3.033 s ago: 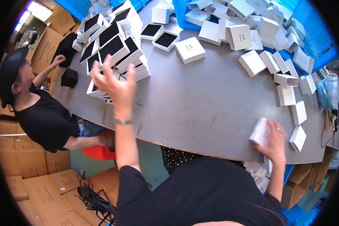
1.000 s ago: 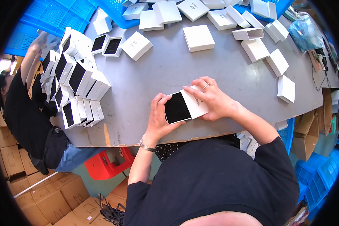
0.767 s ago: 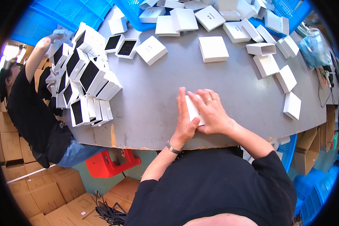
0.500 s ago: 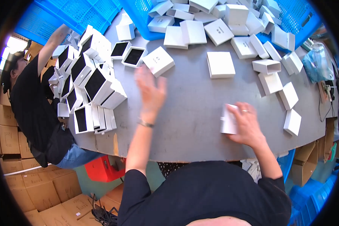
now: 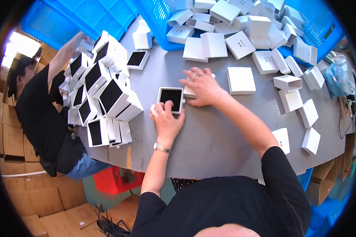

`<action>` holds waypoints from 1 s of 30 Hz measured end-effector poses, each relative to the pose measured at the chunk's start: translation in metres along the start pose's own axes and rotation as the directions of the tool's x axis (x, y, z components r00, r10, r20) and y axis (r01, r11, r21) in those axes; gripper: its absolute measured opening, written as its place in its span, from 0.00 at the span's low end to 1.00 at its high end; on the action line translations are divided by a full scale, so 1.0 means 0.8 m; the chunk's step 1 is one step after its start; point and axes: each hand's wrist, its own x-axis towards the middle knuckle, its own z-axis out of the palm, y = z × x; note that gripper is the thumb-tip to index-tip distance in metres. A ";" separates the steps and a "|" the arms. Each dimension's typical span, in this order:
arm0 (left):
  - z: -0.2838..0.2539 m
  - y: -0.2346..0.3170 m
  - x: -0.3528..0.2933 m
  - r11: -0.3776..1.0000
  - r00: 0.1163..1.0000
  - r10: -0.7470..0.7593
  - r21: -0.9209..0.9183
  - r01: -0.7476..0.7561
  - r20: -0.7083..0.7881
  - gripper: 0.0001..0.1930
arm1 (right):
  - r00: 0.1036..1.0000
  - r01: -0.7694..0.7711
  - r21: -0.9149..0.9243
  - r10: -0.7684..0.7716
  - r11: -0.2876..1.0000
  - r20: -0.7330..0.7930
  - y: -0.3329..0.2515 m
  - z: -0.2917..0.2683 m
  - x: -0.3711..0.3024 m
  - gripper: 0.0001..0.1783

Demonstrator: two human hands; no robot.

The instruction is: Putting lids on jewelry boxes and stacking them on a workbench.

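1. A person's left hand (image 5: 167,121) grips a white tray (image 5: 170,89) on the bench (image 5: 213,136); its grip is clamped on the near wall, fingers over the edge, thumb at the near right corner.

2. The tray lies flat, open side up, showing a black lining (image 5: 172,94); it looks nearly square, so no long axis stands out.

3. To the right, the right hand (image 5: 203,89) lies over a white box (image 5: 189,93), fingers spread and pointing left; whether that grip is clamped on the box cannot be told, as the hand hides most of it.

4. Tray and box sit side by side, the tray on the left, a small pale tab (image 5: 184,101) at the tray's right wall, facing the box. Whether the two touch is unclear. The left hand is nearer the tray, from its near side; the right hand is nearer the box.

5. Around them: a second tray (image 5: 137,59) beyond and to the left, a stack of trays (image 5: 114,96) at left, a square carton (image 5: 241,81) just right of the right hand, and a blue crate (image 5: 159,23) heaped with white boxes at the far side. A co-worker (image 5: 39,114) in black reaches out at far left.
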 end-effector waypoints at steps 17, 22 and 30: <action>-0.110 0.019 -0.046 0.998 0.868 -0.023 0.061 -0.008 0.495 0.50 | 0.958 -0.104 0.258 0.027 0.960 0.284 -0.062 -0.058 -0.251 0.73; -0.120 0.046 -0.071 0.989 0.688 -0.020 -0.088 0.122 0.726 0.44 | 0.956 -0.269 0.208 0.234 0.940 0.179 -0.076 -0.031 -0.279 0.66; -0.074 -0.007 -0.019 0.833 0.822 0.466 -0.475 -0.284 0.327 0.51 | 0.955 -0.240 0.321 0.282 0.916 -0.094 -0.065 -0.002 -0.210 0.62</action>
